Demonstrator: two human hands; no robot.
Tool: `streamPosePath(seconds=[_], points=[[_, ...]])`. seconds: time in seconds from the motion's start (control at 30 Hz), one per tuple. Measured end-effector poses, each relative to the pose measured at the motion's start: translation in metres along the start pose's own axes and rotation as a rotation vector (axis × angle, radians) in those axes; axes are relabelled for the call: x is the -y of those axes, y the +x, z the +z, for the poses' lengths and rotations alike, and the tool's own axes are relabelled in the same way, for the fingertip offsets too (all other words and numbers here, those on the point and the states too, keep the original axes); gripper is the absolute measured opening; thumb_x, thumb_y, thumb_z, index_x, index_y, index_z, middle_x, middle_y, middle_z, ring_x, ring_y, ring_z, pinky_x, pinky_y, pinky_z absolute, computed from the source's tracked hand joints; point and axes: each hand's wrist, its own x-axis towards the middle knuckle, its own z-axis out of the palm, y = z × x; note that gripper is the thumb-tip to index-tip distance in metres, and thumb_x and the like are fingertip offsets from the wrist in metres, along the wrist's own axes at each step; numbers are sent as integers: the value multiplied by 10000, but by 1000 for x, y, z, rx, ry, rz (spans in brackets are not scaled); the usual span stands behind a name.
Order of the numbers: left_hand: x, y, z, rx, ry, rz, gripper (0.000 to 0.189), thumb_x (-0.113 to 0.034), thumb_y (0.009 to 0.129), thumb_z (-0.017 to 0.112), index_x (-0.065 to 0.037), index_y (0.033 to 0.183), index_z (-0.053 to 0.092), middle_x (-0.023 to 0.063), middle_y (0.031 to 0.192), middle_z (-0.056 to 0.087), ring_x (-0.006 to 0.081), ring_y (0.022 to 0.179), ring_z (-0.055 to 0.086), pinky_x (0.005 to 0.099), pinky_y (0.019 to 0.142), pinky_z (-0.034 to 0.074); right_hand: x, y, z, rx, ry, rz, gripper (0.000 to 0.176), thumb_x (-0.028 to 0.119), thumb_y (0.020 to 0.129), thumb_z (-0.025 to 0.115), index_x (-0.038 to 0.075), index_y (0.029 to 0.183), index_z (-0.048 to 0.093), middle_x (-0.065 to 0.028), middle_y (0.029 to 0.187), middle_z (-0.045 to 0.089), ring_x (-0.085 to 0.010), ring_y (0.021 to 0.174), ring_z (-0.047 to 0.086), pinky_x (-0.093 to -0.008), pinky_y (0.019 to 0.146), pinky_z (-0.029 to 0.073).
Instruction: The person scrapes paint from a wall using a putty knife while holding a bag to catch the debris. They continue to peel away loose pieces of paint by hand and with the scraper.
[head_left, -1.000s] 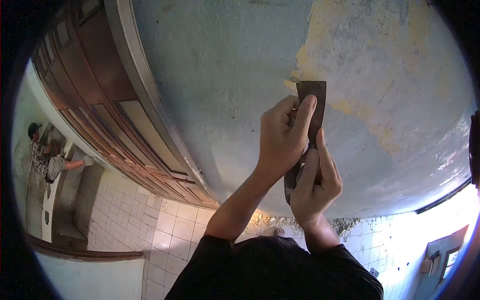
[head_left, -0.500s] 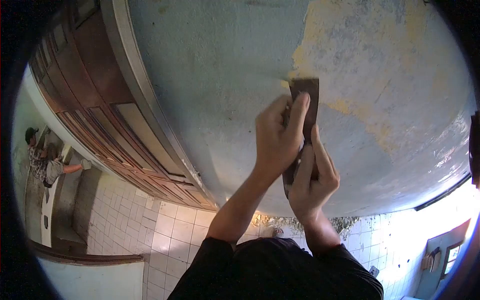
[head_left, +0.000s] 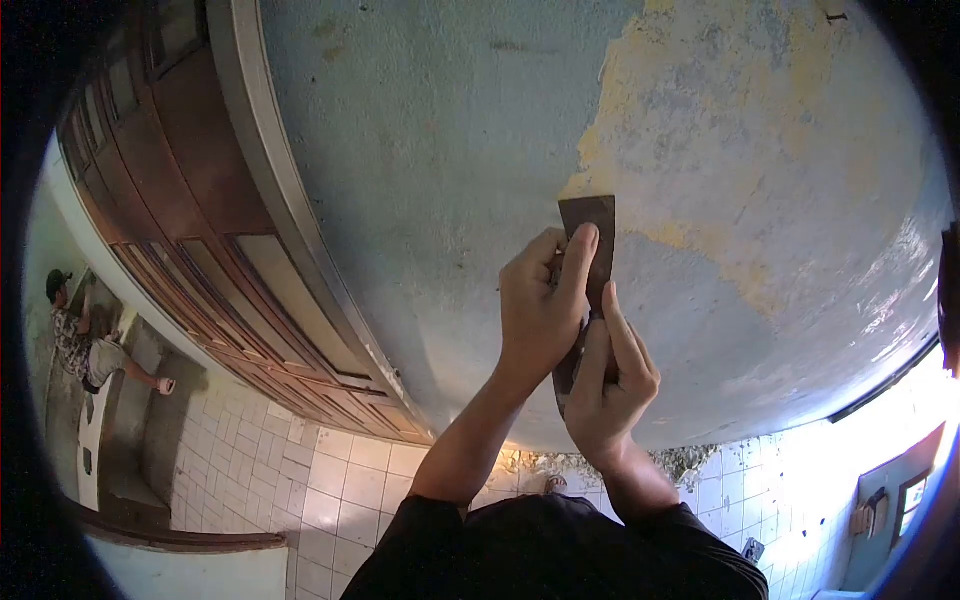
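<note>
Both my hands hold a flat metal scraper (head_left: 590, 211), its blade edge against the wall (head_left: 430, 190) at the lower left border of a bare patch (head_left: 690, 130). My left hand (head_left: 543, 305) grips near the blade, its thumb pressed on the metal face. Lower down, my right hand (head_left: 612, 390) is closed around the handle, with a finger stretched along it. The wall has blue-green paint; yellow and grey layers show in the patch. The fingers cover much of the handle.
A brown wooden door (head_left: 240, 300) in a pale frame stands left. Paint flakes (head_left: 690, 462) lie along the wall's foot on white floor tiles (head_left: 340, 480). Another person (head_left: 85, 345) sits on a ledge at far left. A dark shirt covers my torso (head_left: 540, 545).
The scraper and both hands have shifted left along the patch border and lower in the picture. The whole view has also tilted slightly. The other person's foot and arms have moved a little.
</note>
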Motion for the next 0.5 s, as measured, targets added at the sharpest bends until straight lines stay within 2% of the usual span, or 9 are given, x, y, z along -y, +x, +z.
streamPosePath(seconds=[0.1,0.3,0.4,0.5], points=[[-6,12,-6,49,-36,7,436,-246,1041,661,-9,706,515,-15,584,455,37,584,374,287,489,298,19,10,2,12,31,112,382,-84,970,581,-87,1347,643,-101,704,613,-86,577,536,-252,499,418],[-2,-2,-7,18,36,14,442,-231,1045,656,-13,696,495,-21,581,433,30,592,360,276,488,284,10,-1,3,-5,-1,5,377,-88,977,574,-87,1348,642,-104,708,614,-77,589,541,-252,496,418],[-9,11,-6,54,-74,-16,444,-246,1041,664,-12,700,505,-18,580,438,33,589,357,283,487,284,26,11,1,11,10,119,380,-93,975,565,-90,1348,640,-107,715,625,-83,597,561,-250,506,427],[-6,2,-5,49,-34,-22,451,-256,1038,670,-17,696,498,-23,577,431,37,584,346,294,484,282,16,3,3,-19,39,80,384,-92,976,562,-88,1352,639,-103,724,635,-80,603,570,-244,507,426]])
